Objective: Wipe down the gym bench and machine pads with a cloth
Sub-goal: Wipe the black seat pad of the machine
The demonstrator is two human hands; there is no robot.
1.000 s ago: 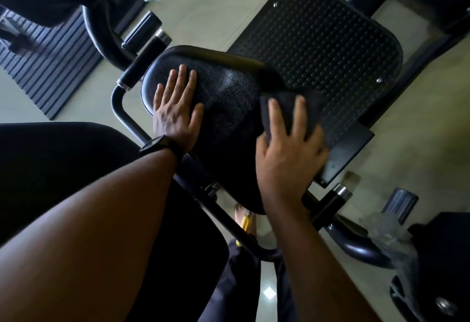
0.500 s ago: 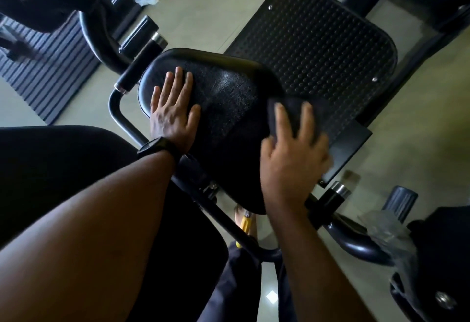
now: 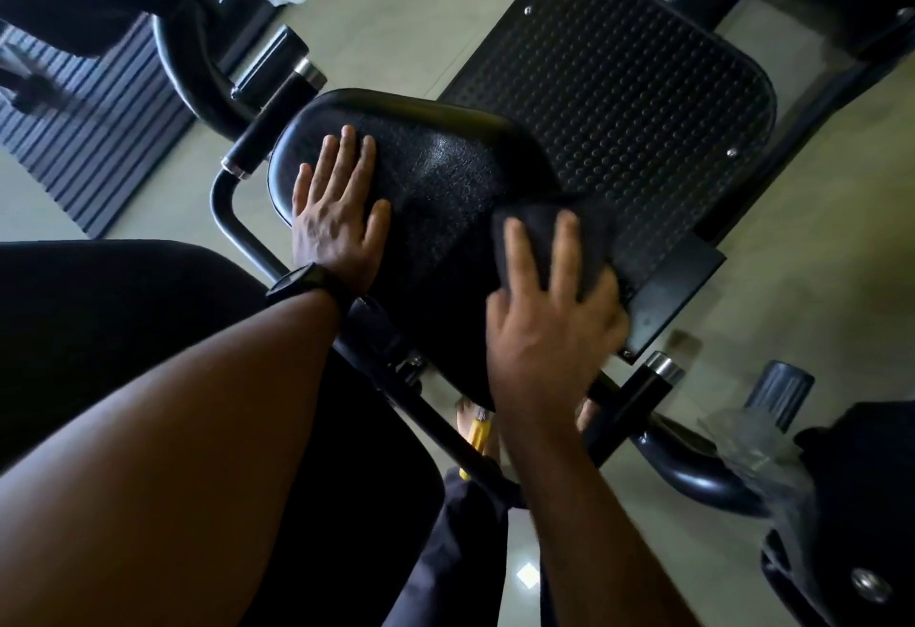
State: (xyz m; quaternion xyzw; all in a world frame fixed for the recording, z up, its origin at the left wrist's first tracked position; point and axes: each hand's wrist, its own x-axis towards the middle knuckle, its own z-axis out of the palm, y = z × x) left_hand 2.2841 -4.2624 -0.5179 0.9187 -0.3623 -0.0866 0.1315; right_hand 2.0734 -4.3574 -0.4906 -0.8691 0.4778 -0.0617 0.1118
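A black textured seat pad [image 3: 435, 190] of a gym machine fills the middle of the view. My left hand [image 3: 336, 215] lies flat on the pad's left part, fingers straight; a black watch sits on that wrist. My right hand [image 3: 549, 314] presses a dark cloth [image 3: 544, 235] against the pad's right edge with fingers spread. Most of the cloth is hidden under that hand.
A studded black footplate [image 3: 619, 96] lies beyond the pad. Black frame tubes and handles [image 3: 277, 121] flank the seat; another handle [image 3: 648, 378] sits at the right. A large black back pad [image 3: 124, 309] is at the left. Plastic wrap [image 3: 752, 443] covers a part at the right.
My right hand has slid the cloth towards the pad's right edge and slightly nearer to me. My left hand stays flat in the same place on the pad.
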